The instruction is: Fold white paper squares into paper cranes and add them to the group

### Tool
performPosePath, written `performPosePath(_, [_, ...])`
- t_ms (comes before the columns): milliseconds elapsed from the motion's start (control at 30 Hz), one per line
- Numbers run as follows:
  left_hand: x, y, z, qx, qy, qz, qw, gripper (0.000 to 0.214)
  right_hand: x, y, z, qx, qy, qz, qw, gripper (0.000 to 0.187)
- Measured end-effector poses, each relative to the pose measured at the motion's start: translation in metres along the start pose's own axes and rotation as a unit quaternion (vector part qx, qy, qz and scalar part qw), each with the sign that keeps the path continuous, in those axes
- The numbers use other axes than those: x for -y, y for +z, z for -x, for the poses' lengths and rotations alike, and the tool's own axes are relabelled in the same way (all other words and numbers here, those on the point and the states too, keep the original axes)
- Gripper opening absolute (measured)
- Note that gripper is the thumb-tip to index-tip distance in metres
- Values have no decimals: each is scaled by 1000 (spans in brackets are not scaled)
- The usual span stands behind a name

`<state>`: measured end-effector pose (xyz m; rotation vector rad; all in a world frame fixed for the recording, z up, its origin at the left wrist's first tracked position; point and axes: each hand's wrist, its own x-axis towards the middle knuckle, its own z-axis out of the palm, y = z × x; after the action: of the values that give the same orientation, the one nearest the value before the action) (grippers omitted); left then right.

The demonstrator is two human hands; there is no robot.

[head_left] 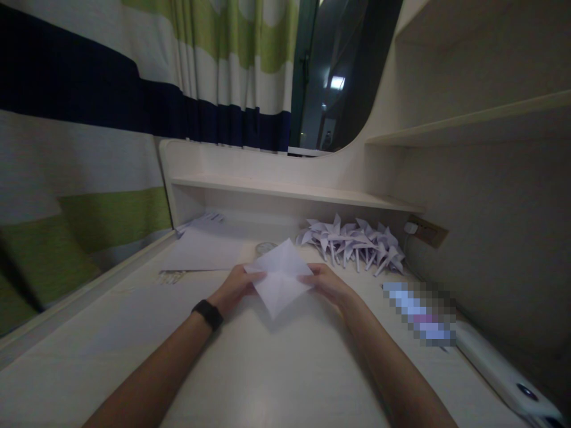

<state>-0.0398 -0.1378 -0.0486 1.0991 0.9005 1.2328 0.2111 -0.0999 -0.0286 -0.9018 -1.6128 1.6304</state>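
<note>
A white square of paper [282,274] with crease lines is held above the pale desk [250,368], turned like a diamond. My left hand [235,287] pinches its left corner; a black band sits on that wrist. My right hand [329,282] grips the right corner, fingers closed on the sheet. Both hands meet at the desk's middle.
A pile of folded white paper pieces [354,242] lies at the back right. Flat white sheets [209,248] lie at the back left, with a small round thing [266,246] behind the paper. A white device [504,374] lies along the right wall. A low shelf [285,189] crosses the back.
</note>
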Motion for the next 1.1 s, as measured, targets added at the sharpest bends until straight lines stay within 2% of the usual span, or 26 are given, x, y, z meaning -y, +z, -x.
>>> performPosePath(200, [-9, -14, 1, 24, -17, -42, 999, 33, 14, -6, 7, -19, -19, -29, 999, 34])
performPosePath(300, [-13, -14, 3, 35, -10, -73, 997, 31, 16, -9, 12, -25, -17, -37, 999, 34])
performPosePath(433, [-15, -11, 5, 83, -2, -94, 992, 30, 13, -15, 22, -15, 11, -40, 999, 35])
performPosePath(633, [-10, -10, 6, 98, -25, -40, 994, 20, -3, -27, 39, -61, 7, -56, 997, 21])
performPosePath(767, [-14, -9, 9, 124, -16, -21, 992, 22, 0, -31, 47, -28, -26, -11, 999, 24])
performPosePath(867, [-19, -5, 10, 96, 3, -74, 993, 27, 8, -28, 51, 10, -22, 5, 1000, 26])
performPosePath(967, [-24, 1, 10, 59, 47, -162, 984, 31, 12, -23, 49, -20, -45, 40, 998, 25])
performPosePath(1033, [-29, 3, 11, 59, 69, -208, 974, 39, 11, -21, 46, -46, -71, 76, 994, 31])
performPosePath(1100, [-37, 4, 14, 74, 83, -267, 957, 36, 12, -20, 46, -64, -86, 115, 988, 38])
